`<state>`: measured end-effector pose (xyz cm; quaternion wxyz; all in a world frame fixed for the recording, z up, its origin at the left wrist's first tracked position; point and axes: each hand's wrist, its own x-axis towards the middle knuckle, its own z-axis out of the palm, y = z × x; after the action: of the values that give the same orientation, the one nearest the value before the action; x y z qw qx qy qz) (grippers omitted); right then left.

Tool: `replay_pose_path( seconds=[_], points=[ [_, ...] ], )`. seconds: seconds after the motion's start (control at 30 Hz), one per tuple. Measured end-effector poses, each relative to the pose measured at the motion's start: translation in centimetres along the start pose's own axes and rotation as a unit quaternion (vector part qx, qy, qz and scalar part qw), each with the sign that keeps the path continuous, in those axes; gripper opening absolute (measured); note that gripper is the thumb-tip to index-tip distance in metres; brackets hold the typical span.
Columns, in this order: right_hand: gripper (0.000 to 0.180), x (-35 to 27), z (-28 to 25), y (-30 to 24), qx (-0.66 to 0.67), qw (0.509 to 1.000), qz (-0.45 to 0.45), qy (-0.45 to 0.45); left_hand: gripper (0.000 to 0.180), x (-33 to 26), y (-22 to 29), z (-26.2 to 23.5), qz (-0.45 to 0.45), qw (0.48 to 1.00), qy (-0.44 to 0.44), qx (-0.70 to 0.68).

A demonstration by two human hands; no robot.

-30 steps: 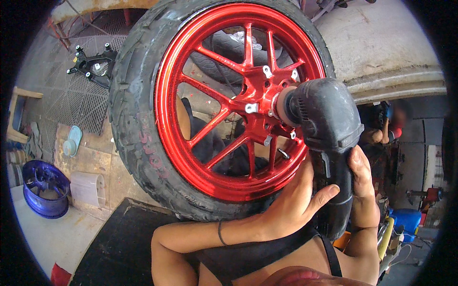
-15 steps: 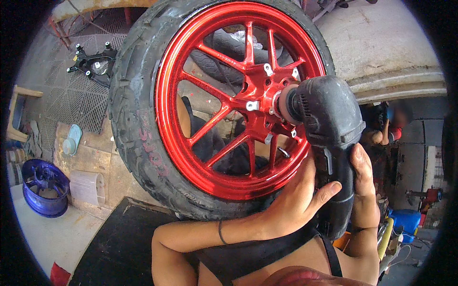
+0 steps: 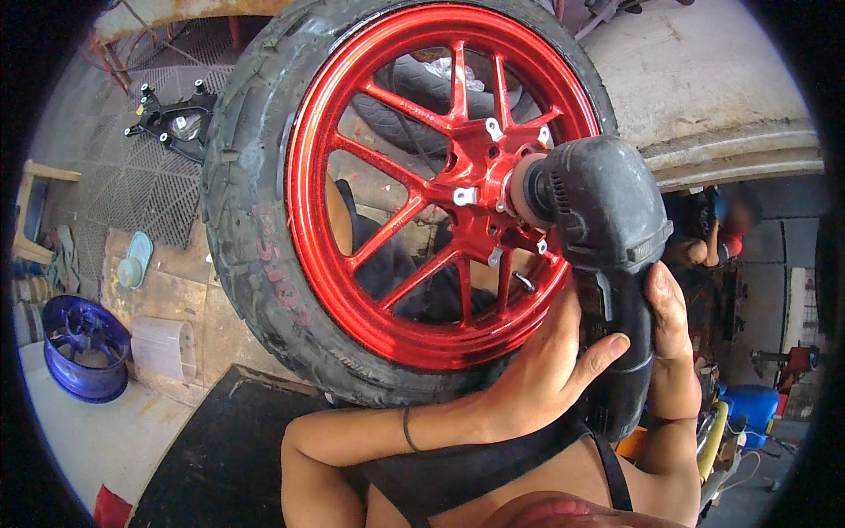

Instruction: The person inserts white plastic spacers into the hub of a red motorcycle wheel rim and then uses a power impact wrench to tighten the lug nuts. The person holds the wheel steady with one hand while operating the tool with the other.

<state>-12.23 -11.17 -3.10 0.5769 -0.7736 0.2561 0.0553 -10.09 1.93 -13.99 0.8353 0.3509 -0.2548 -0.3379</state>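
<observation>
Both hands gripped a black polisher (image 3: 607, 255): the left hand (image 3: 546, 370) wrapped its handle, the right hand (image 3: 664, 339) closed behind it. Its pad pressed the hub of an upright red wheel (image 3: 440, 176), inside the tyre (image 3: 255, 220). A blue rim (image 3: 84, 348) lay well apart, beyond the black mat's (image 3: 229, 449) edge.

Count, relative to the red wheel (image 3: 440, 185): 1 tyre (image 3: 255, 238) on it, 1 black power polisher (image 3: 607, 246) at its hub, 2 hands on the polisher. Left of it: 1 blue rim (image 3: 79, 348), 1 black bracket (image 3: 176, 114) upper-left.
</observation>
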Motion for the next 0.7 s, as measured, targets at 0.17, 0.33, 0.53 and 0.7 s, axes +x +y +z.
replay_pose_path(
  seconds=[0.17,0.33,0.53,0.7],
  points=[
    [0.075,-0.26,-0.54,0.20,-0.001,1.000,0.003,0.002,0.066,0.32,-0.10,-0.09,0.049,0.996,0.007,0.072],
    [0.077,-0.47,0.09,0.16,0.010,1.000,0.013,0.022,0.066,0.24,-0.22,0.00,0.067,0.996,0.018,0.063],
    [0.082,0.02,-0.06,0.20,0.011,1.000,0.007,-0.012,0.078,-0.13,-0.09,-0.01,0.031,0.999,-0.007,-0.018],
    [0.086,-0.03,-0.33,0.35,0.000,1.000,0.010,-0.014,0.078,-0.12,0.06,-0.15,0.042,0.998,-0.011,0.034]
  ],
)
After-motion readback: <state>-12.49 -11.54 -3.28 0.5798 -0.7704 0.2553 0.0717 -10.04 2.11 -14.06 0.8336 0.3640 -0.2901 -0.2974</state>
